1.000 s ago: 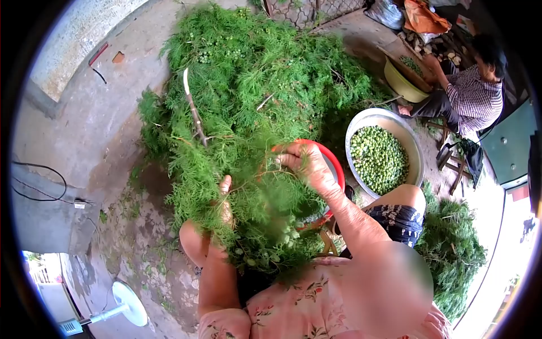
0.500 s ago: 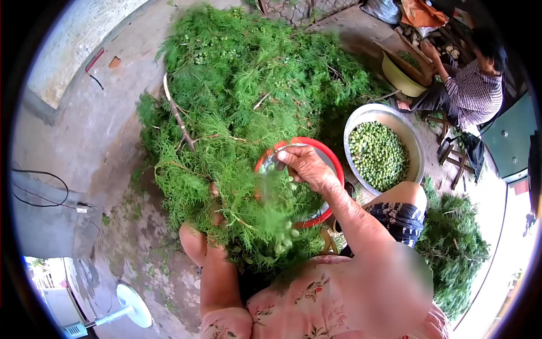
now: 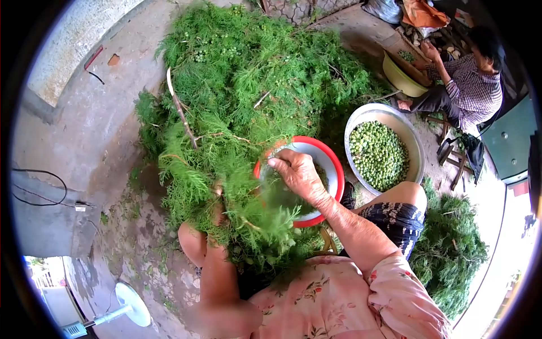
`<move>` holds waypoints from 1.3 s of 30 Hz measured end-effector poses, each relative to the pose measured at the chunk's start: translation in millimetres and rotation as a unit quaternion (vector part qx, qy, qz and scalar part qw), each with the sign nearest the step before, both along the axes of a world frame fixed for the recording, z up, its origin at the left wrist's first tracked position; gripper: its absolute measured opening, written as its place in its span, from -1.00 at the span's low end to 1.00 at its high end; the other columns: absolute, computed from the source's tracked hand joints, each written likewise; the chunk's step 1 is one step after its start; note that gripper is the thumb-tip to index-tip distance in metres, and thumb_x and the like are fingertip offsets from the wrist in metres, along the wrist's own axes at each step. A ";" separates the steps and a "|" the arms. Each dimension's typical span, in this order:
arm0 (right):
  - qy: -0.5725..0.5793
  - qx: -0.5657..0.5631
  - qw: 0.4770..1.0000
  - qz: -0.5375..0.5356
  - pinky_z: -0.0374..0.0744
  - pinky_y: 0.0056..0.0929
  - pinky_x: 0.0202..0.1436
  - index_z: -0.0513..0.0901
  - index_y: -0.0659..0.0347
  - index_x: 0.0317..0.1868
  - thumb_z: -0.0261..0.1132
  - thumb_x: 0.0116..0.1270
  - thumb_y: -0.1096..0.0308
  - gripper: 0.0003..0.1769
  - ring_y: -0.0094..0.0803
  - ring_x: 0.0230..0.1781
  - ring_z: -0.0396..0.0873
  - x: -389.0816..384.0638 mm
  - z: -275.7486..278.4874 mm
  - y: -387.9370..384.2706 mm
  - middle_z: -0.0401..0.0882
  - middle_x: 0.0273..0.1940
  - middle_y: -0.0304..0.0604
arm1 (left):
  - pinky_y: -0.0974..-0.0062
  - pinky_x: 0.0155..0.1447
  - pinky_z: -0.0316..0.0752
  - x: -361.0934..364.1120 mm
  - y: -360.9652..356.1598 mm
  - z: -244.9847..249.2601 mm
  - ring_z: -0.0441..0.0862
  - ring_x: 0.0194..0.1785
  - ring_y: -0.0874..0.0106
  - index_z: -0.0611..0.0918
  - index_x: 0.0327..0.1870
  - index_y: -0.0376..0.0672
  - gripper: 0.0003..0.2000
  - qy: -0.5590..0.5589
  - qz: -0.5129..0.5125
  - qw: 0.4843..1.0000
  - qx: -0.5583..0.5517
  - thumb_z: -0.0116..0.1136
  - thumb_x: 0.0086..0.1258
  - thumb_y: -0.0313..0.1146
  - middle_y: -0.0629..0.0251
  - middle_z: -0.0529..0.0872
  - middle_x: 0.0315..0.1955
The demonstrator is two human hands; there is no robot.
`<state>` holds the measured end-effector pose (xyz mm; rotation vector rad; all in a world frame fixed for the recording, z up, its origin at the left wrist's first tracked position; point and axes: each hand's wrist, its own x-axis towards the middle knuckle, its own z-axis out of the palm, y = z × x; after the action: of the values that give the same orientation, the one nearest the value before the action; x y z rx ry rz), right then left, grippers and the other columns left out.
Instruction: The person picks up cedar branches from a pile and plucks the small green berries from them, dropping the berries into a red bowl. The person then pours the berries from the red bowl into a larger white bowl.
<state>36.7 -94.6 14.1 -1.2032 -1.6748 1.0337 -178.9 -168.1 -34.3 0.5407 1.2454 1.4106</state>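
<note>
My left hand point(image 3: 218, 198) is mostly hidden in foliage; the part that shows is closed around a leafy evergreen branch point(image 3: 197, 175), held over my lap. My right hand point(image 3: 299, 174) is at the branch's right side, above a red-rimmed basin point(image 3: 340, 186). Its thumb and fingers are pinched together, and what lies between them is too blurred to name. Sprigs below the right hand are smeared by motion. Some small green cones lie inside the basin, partly covered by my hand and the sprigs.
A large heap of cut evergreen branches point(image 3: 243, 73) lies ahead. To the right stands a metal basin point(image 3: 415, 135) of green cones point(image 3: 378, 155). Another person point(image 3: 474, 90) sits beyond it by a yellow tub point(image 3: 403, 82). More branches point(image 3: 451, 251) lie at right; a fan point(image 3: 132, 305) stands lower left.
My right hand has shifted slightly down and left, with its fingers drawn closer together. The held branch has swung, uncovering more of the red-rimmed basin.
</note>
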 end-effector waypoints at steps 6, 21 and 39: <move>0.366 -0.238 0.898 -0.059 0.14 -0.58 -0.73 0.48 0.15 -0.47 0.22 0.30 0.21 -0.75 -0.62 -0.76 0.20 41.5 -16.1 30.0 0.33 -0.66 -0.35 | 0.54 -0.21 0.39 8.8 -52.0 53.9 0.48 -0.27 0.48 0.53 -0.09 -0.32 -0.64 0.119 0.149 0.981 0.045 0.20 0.19 -0.24 0.29 0.58 -0.27; 0.230 -0.262 0.932 0.103 0.37 -0.66 -0.45 0.39 0.24 0.16 0.25 0.18 -0.16 -0.27 -0.67 -0.49 0.33 17.5 -0.7 -21.2 0.47 -0.31 -0.34 | 0.59 -0.25 0.41 16.4 -61.2 70.6 0.51 -0.34 0.54 0.58 -0.20 -0.34 -0.75 0.136 0.141 0.978 0.068 0.23 0.20 -0.35 0.30 0.62 -0.36; -0.055 -0.133 0.967 0.210 0.44 -0.45 -0.48 0.56 0.32 -0.35 0.28 0.10 0.43 -0.86 -0.55 -0.59 0.44 19.3 13.8 -27.7 0.51 -0.60 -0.12 | 0.56 -0.27 0.46 1.0 -2.2 24.2 0.54 -0.35 0.49 0.54 -0.13 -0.36 -0.74 -0.002 0.046 0.997 0.062 0.18 0.21 -0.40 0.26 0.61 -0.34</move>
<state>55.9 -122.2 28.0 -1.1094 -1.9768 1.5153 -177.9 -170.3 -10.1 0.5713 1.1987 1.5738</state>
